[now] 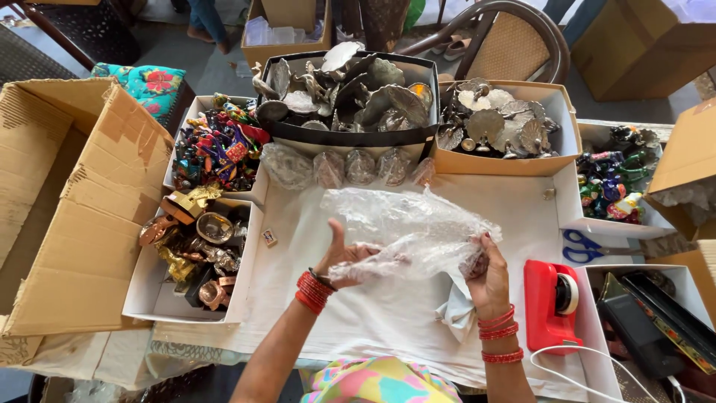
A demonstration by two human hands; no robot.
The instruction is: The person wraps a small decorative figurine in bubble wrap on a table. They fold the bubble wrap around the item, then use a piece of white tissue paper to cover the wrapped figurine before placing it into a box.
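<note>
A crumpled sheet of clear bubble wrap is held up over the white-covered table. My left hand presses flat against its left side, fingers spread upward. My right hand grips its right end, closed around a small dark object wrapped inside. Red bangles are on both wrists. A row of several wrapped pieces lies just beyond the sheet.
A black tray of silver metal figures and a tan box of similar pieces stand at the back. White boxes hold colourful figurines and brass items. A red tape dispenser and blue scissors lie right. An open cardboard box is left.
</note>
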